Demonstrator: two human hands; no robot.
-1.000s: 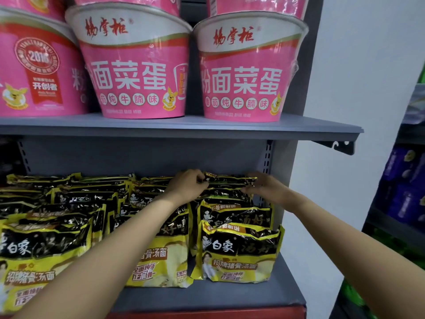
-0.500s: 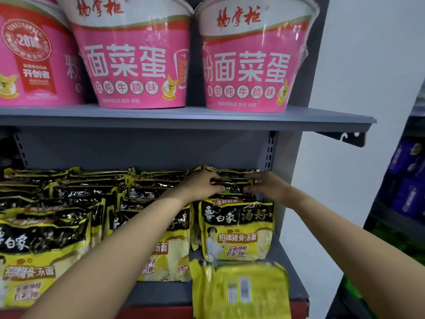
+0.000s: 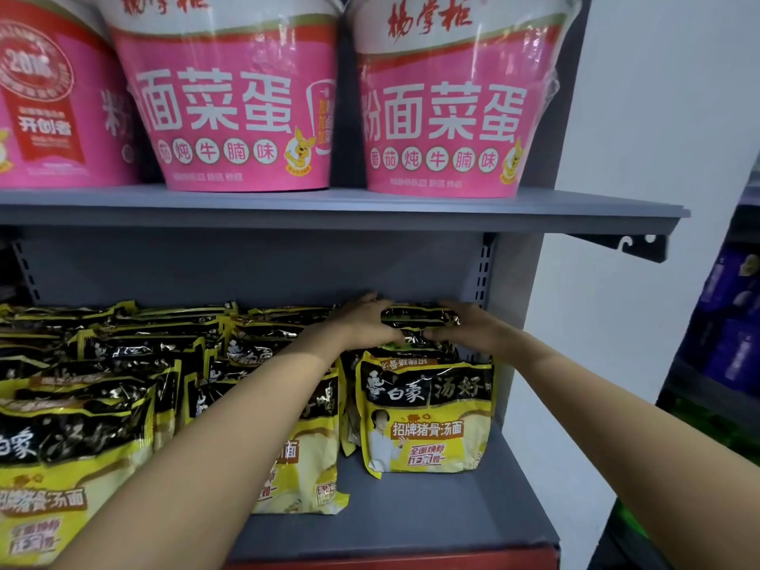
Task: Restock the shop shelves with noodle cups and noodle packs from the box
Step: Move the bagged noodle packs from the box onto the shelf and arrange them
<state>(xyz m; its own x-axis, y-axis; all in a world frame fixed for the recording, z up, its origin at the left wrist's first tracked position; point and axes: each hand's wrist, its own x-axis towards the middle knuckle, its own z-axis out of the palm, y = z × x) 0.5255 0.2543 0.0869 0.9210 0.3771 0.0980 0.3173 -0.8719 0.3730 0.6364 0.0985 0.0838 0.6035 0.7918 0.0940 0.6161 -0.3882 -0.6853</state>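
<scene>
1. Far left of both hands, above them, a pink noodle cup [image 3: 49, 109] with a red ribbon badge stands on the upper shelf [image 3: 329, 209], cut off by the frame edge.
2. Below it, well left of the left hand, rows of yellow and black noodle packs [image 3: 103, 384] stand packed one behind another on the lower shelf [image 3: 432, 516]; the left forearm crosses in front of them.
3. Above the left hand, a 2nd pink noodle cup [image 3: 230, 117] sits on the upper shelf, close beside the 1st.
4. The left hand [image 3: 362, 322] reaches to the back of the right-most row, fingers curled over the top edge of the rear noodle pack [image 3: 419, 322], gripping its left end.
5. That rear noodle pack sits between the 2 hands, behind and above the front pack, close under the upper shelf's underside.
6. Just below both hands, the front pack [image 3: 427, 417] stands upright, facing out, with a figure in white printed on it. It is set back from the lower shelf's front edge, with bare grey shelf before it.
7. Above the right hand, a 3rd pink noodle cup [image 3: 448, 109] stands at the right end of the upper shelf.
8. The right hand [image 3: 469, 327] holds the right end of the same rear pack, fingers curled onto it, thumb underneath.
9. Right of the right hand stand the slotted shelf upright [image 3: 485, 273], then a white wall [image 3: 658, 117], and further right a 2nd rack with purple packages [image 3: 736, 314], blurred.
</scene>
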